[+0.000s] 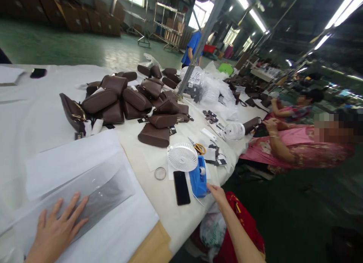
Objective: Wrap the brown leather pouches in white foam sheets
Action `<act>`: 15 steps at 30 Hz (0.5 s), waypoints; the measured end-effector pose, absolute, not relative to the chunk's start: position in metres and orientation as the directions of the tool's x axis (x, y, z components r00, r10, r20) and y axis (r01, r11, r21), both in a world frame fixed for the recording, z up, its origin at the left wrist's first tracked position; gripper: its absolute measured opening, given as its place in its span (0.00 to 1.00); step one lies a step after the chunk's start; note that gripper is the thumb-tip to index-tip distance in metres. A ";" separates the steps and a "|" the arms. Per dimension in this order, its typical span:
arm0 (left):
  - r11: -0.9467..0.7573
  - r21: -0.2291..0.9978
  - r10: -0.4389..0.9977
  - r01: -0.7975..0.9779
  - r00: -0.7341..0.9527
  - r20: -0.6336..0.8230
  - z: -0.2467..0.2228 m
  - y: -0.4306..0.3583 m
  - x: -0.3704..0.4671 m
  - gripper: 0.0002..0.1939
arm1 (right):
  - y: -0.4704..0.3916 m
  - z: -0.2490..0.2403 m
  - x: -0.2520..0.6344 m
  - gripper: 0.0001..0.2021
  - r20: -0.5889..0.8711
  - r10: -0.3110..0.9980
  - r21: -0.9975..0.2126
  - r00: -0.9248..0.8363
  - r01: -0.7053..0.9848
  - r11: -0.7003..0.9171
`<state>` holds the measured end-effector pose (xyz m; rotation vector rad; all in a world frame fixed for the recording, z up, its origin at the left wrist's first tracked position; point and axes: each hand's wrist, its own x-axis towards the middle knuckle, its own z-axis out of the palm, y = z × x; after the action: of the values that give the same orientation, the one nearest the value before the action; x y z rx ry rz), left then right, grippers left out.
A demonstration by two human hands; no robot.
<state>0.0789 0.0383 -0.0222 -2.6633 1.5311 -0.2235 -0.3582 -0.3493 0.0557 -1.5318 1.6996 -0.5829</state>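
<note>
My left hand lies flat with fingers spread on a clear plastic bag. The plastic rests over white paper sheets. At the near table edge my right hand has its fingers together against the end of a blue tape dispenser. Whatever is between those fingertips is too small to make out. Beside the dispenser are a black smartphone, a white fan and a clear roll of tape. Scissors with yellow handles lie just behind the fan.
Brown bags are heaped across the table's middle. Behind them lie clear plastic bags, near a metal post. Black tags and a second fan are to the right. A person in pink holds a brown bag there.
</note>
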 end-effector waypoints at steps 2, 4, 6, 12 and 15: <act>-0.498 -0.130 -0.867 -0.857 0.488 0.102 -0.027 0.041 0.083 0.25 | -0.360 0.052 -0.358 0.21 -0.258 -0.965 -0.771 0.034 -0.609 0.185; -0.486 -0.134 -0.874 -0.864 0.476 0.099 -0.030 0.042 0.086 0.25 | -0.369 0.051 -0.358 0.22 -0.260 -0.964 -0.780 0.048 -0.599 0.181; -0.478 -0.143 -0.878 -0.867 0.470 0.090 -0.030 0.042 0.087 0.25 | -0.371 0.052 -0.362 0.22 -0.239 -0.970 -0.784 0.045 -0.598 0.165; -0.499 -0.163 -0.867 -0.851 0.489 0.098 -0.028 0.044 0.086 0.24 | -0.332 0.053 -0.394 0.20 -0.112 -0.993 -0.765 -0.045 -0.634 0.115; -0.476 -0.124 -0.877 -0.870 0.461 0.134 -0.033 0.046 0.089 0.24 | -0.310 0.042 -0.403 0.22 -0.159 -0.986 -0.763 -0.058 -0.627 0.159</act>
<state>0.0889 0.0459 -0.0328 -2.6527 1.5874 -0.2784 -0.4029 -0.3096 0.0420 -1.5419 1.7636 -0.6765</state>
